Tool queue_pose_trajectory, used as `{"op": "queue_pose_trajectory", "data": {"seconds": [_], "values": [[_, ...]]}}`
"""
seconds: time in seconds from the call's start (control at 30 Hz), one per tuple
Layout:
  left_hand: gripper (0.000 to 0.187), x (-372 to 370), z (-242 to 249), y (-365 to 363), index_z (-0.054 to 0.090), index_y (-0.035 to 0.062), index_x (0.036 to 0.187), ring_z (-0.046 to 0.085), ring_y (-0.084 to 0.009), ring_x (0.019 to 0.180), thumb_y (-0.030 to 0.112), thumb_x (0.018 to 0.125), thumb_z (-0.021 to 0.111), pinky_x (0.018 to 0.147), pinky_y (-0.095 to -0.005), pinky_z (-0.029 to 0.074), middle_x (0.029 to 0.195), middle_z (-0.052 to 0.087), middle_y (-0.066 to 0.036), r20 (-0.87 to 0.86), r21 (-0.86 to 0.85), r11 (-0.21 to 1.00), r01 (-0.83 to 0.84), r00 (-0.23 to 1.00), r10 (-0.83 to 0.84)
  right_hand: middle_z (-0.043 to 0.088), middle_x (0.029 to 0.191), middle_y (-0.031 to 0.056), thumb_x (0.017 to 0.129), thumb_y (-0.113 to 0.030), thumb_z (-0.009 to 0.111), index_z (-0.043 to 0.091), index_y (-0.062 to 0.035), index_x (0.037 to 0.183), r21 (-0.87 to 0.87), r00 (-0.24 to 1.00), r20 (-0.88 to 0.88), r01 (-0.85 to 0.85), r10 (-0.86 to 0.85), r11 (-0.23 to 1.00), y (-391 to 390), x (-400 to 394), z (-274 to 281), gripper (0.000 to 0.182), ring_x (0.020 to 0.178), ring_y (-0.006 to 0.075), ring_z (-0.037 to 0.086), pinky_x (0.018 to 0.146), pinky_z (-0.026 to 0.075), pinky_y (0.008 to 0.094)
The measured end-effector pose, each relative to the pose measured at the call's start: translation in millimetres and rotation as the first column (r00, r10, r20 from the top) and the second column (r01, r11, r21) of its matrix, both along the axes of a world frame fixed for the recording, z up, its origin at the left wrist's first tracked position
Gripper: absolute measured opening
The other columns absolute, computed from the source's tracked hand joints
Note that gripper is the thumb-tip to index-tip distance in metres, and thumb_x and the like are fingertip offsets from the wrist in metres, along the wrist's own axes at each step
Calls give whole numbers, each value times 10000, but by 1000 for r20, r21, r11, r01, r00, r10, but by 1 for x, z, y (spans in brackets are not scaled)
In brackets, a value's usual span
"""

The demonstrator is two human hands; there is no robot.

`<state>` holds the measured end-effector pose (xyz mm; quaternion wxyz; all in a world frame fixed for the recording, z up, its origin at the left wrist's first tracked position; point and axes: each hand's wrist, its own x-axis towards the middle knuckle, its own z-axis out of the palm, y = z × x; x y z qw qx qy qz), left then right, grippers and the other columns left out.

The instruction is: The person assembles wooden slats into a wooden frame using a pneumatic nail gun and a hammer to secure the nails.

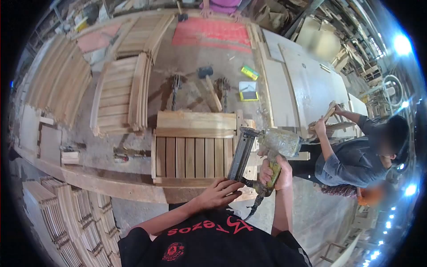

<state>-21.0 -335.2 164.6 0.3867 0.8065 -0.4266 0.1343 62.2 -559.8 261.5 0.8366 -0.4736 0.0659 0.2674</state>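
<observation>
My right hand [276,172] is wrapped round the handle of a worn nail gun [280,141], which is raised over the right side of a slatted wooden panel [195,151]. The gun's long magazine slants down toward my left hand [221,192]. That hand's fingers are stretched out, touching or very near the magazine's lower end; whether they press on it is unclear. The panel lies at the table's near edge, with a wide board across its far side and narrow slats below. A hose hangs from the gun's handle.
A mallet [209,84] lies beyond the panel, near a yellow-green box [250,72]. Stacked slatted panels [118,95] stand at the left. On the right a co-worker [360,153] holds wood pieces. Another person's hands [207,12] rest at the table's far edge.
</observation>
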Motion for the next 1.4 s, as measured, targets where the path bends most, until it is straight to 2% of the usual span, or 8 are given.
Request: {"op": "queue_pose_trajectory", "data": {"seconds": [0.13, 0.37, 0.4, 0.5, 0.7, 0.83, 1.1, 1.4], "values": [[447, 5, 3, 12, 630, 66, 1158, 530, -291, 1137, 70, 711, 658, 961, -435, 464, 1250, 533, -113, 152, -46, 999, -16, 988, 23, 380, 548, -16, 885, -511, 587, 497, 38, 1193, 90, 993, 26, 112, -115, 990, 2, -8, 8, 635, 421, 123, 401, 385, 356, 293], [415, 6, 23, 24, 642, 106, 1120, 540, -288, 1085, 24, 727, 749, 933, -395, 469, 1160, 555, -85, 39, 160, 987, -4, 999, -2, 393, 579, -24, 872, -540, 606, 566, -49, 1160, 151, 987, -88, 149, -136, 977, -12, -12, -8, 570, 460, 116, 402, 425, 352, 289], [375, 5, 9, 15, 647, 120, 1080, 526, -285, 1087, 10, 737, 753, 898, -397, 454, 1147, 544, -88, 75, 43, 998, -51, 996, 47, 411, 592, -27, 877, -520, 619, 584, -91, 1148, 175, 987, -121, 128, -108, 976, -17, -12, -17, 509, 473, 113, 408, 438, 350, 277], [397, -1, -8, 1, 643, 117, 1088, 525, -282, 1079, -4, 722, 738, 891, -398, 433, 1144, 551, -96, 32, 50, 991, -125, 992, 124, 437, 606, -28, 924, -442, 602, 601, -91, 1108, 203, 969, -206, 177, -135, 963, -21, -11, -38, 397, 479, 118, 410, 444, 350, 266], [341, 10, 8, -19, 648, 142, 996, 517, -284, 1047, 9, 707, 771, 884, -399, 416, 1092, 548, -83, 5, 50, 999, -11, 1000, 11, 399, 614, -34, 954, -457, 548, 567, -68, 1197, 341, 975, -152, 205, -162, 917, -44, -25, -32, 460, 510, 107, 405, 493, 359, 264], [308, 22, -13, -40, 636, 121, 930, 538, -280, 1020, -3, 687, 779, 859, -398, 423, 1091, 544, -100, 19, -60, 995, 76, 997, -75, 402, 613, -30, 955, -468, 540, 566, -67, 1201, 341, 967, -174, 238, -188, 909, -63, -31, -35, 471, 505, 112, 400, 498, 360, 260], [417, -5, -58, -56, 504, 111, 1002, 540, -317, 989, 16, 712, 788, 821, -421, 424, 1101, 538, -143, 32, -214, 972, 100, 995, -95, 397, 623, -46, 958, -445, 558, 584, -101, 1106, 260, 945, -217, 297, -244, 919, -73, -61, -32, 376, 513, 109, 409, 497, 370, 280], [434, -18, -53, -51, 461, 106, 1001, 532, -329, 941, 40, 736, 798, 801, -451, 414, 1061, 539, -142, 53, -212, 969, 129, 991, -120, 407, 615, -37, 963, -418, 546, 575, -38, 1073, 248, 905, -237, 408, -353, 879, -68, -82, -33, 397, 506, 109, 413, 471, 346, 271]]}}
